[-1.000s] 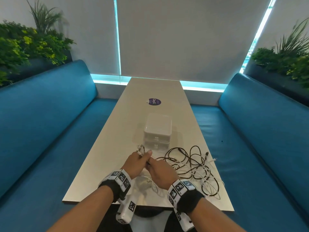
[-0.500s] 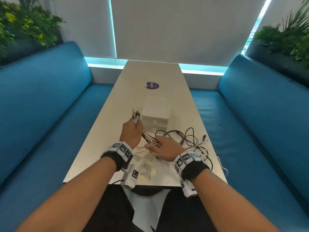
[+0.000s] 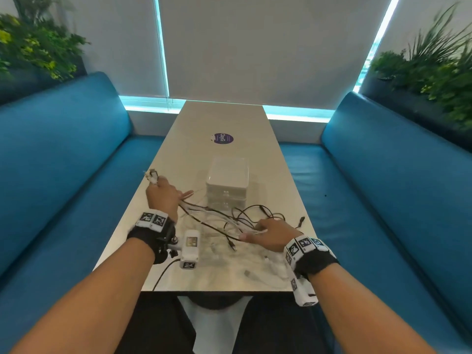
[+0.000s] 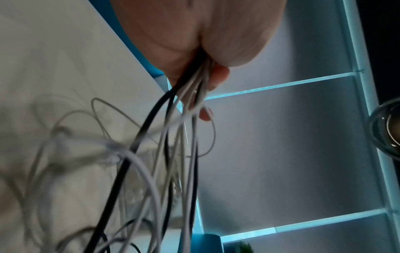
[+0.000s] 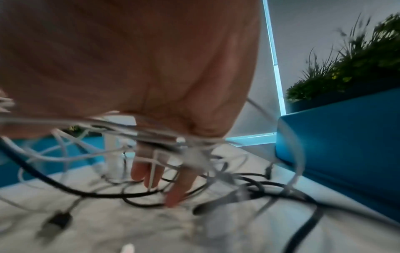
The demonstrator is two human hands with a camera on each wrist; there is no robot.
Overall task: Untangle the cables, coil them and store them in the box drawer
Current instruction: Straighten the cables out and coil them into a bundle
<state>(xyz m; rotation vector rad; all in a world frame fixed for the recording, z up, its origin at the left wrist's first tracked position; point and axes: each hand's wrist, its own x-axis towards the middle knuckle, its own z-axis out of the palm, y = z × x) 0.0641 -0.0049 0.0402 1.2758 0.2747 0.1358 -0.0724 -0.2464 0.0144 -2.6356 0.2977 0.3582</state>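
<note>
Barely begun: left hand (image 3: 163,198) gripping bunched plug ends (image 3: 152,177), right hand (image 3: 271,233) raking splayed fingers (image 5: 176,193) through still-knotted cables (image 3: 231,221); nothing coiled, drawer box (image 3: 227,186) closed.

Cables (image 3: 229,223): I see a tangle of thin black and white leads, uncoiled, spread loosely over the table's near half, towards its right edge, in front of the box.
Held bundle (image 4: 190,82): several white strands and at least one black run together through my left hand's grip, lifted off the table near its left edge; their plug ends (image 3: 152,176) stick out beyond the fist.
Loose ends: a black plug (image 5: 55,222) lies flat on the table; another black plug (image 3: 302,220) sits near the right edge.
Box drawer (image 3: 227,185): white, squarish, stacked drawers, both closed, upright at mid-table, just behind the tangle.
</note>
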